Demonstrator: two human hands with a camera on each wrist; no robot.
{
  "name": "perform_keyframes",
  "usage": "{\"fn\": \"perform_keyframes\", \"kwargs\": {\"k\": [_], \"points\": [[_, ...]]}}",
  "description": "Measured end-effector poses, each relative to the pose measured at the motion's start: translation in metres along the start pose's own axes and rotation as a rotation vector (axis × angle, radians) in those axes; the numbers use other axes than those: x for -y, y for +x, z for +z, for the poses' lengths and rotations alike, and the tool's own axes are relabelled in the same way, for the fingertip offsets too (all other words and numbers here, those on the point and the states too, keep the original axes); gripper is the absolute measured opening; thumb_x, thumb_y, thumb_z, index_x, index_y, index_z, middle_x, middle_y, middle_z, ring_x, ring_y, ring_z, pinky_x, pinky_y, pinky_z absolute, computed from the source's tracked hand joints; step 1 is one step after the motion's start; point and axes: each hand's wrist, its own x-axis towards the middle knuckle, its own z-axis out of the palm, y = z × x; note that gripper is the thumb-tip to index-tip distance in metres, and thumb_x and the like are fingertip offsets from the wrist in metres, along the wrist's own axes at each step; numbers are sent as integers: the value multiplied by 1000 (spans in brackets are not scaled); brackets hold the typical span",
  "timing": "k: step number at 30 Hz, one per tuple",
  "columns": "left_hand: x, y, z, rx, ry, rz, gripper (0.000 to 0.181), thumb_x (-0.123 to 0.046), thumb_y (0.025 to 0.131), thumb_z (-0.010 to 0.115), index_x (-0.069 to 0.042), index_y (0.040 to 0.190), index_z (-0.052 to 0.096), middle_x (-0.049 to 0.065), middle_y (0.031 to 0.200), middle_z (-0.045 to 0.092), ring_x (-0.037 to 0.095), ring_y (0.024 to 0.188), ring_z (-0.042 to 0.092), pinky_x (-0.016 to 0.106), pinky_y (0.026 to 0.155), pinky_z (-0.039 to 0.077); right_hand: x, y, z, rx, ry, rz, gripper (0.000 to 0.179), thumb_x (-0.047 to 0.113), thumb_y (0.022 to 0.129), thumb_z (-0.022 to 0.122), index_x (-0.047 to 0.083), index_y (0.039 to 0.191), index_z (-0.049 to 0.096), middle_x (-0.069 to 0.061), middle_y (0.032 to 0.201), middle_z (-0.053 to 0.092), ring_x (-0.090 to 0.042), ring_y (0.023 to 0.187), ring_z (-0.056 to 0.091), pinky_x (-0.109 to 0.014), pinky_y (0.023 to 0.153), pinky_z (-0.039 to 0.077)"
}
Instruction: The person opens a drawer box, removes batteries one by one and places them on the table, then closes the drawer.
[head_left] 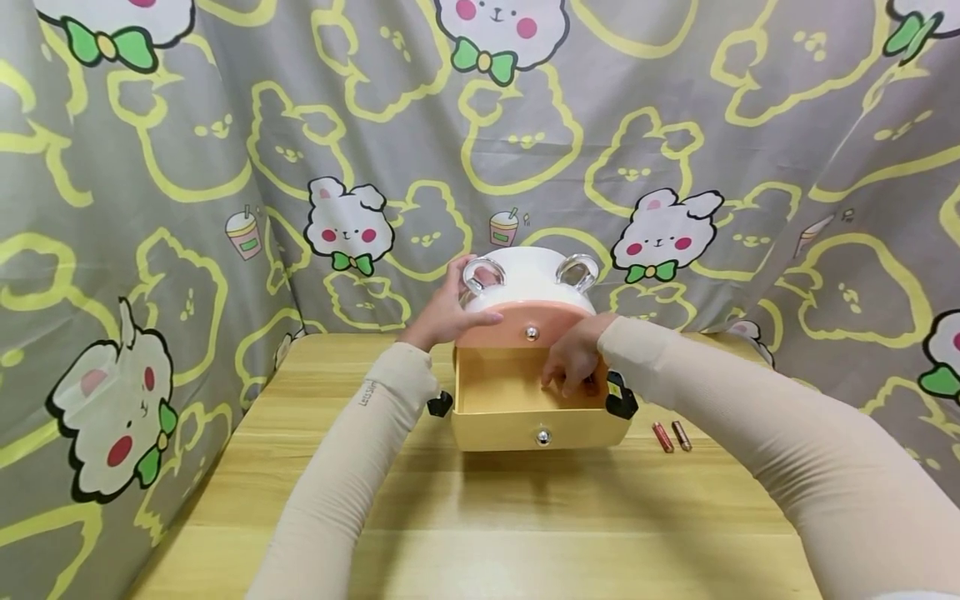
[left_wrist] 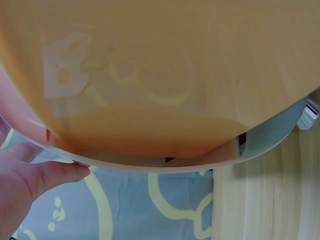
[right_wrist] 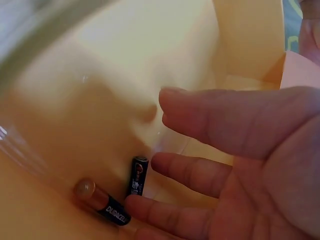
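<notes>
On the wooden table (head_left: 525,508), my head view shows a drawer cabinet (head_left: 517,279) with a white top and two shiny ears, its yellow drawer (head_left: 498,431) slid out below a pink drawer (head_left: 487,327). The left hand (head_left: 446,310) grips the cabinet's upper left side; the right hand (head_left: 577,354) dips into the yellow drawer. To its right, a red battery (head_left: 663,437) and a brown battery (head_left: 681,436) lie side by side.

Through the left wrist camera, I get the thumb against the pale rim, the patterned curtain (left_wrist: 125,205) beyond.

Over the right wrist feed, I see spread fingers beside a Duracell battery (right_wrist: 102,202) and a black battery (right_wrist: 138,176) inside the drawer; whether they touch, I can't tell.
</notes>
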Motion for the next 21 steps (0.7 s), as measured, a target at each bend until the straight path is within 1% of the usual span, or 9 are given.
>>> {"fn": "perform_keyframes", "kwargs": {"k": [2,3,6,10,13,14,16,17,21], "points": [[0,0,0,1,-3,3,109,-27,69,89,-18,149,16,10,151,36,26,139,31,42,112,23,1,-1,0,5,18,24,46,9,93,61,15,138,53,-4,99,59,-24,83,67,-38,76,56],[0,0,0,1,-5,3,109,-26,69,89,-18,149,16,10,150,36,26,139,31,41,112,23,1,-2,0,10,51,43,44,8,93,61,15,136,54,-6,98,59,-25,83,67,-41,76,56],[0,0,1,-1,-8,3,108,-26,69,89,-19,149,16,10,150,36,25,139,31,40,112,23,3,-2,-1,12,25,61,36,10,93,63,17,128,57,-4,95,58,-21,81,66,-39,75,56],[0,0,1,0,-2,2,107,-26,70,89,-20,149,16,10,149,37,24,139,32,39,112,24,5,-2,-2,41,-30,65,23,12,93,62,14,116,60,-5,83,61,-18,75,65,-33,72,56],[0,0,1,-2,5,-3,107,-26,69,89,-21,148,16,10,148,39,24,139,32,39,112,25,5,-1,-3,71,-2,84,14,11,93,60,11,107,60,-8,76,62,-18,70,62,-32,70,55],[-1,0,1,-2,5,-3,107,-27,69,89,-21,148,17,10,147,39,24,139,32,40,111,25,6,-1,-2,74,5,90,11,11,93,60,9,104,61,-8,75,62,-18,71,62,-33,71,55],[-1,0,1,-5,4,-5,107,-27,69,89,-21,148,17,10,146,40,24,138,33,40,111,26,5,-1,-2,76,-18,88,4,11,93,60,9,97,61,-8,75,62,-18,70,61,-34,72,54],[-1,-1,1,-4,4,-5,107,-27,69,89,-21,148,17,11,145,41,24,138,33,40,111,26,5,-1,-2,79,-8,92,3,11,93,60,8,94,60,-8,75,61,-18,71,60,-35,75,54],[-1,-1,0,-1,6,-3,108,-27,69,88,-20,148,16,11,145,42,25,138,33,41,111,26,6,-1,0,74,-61,93,6,11,92,61,8,88,60,-5,75,59,-17,73,57,-39,80,51]]}}
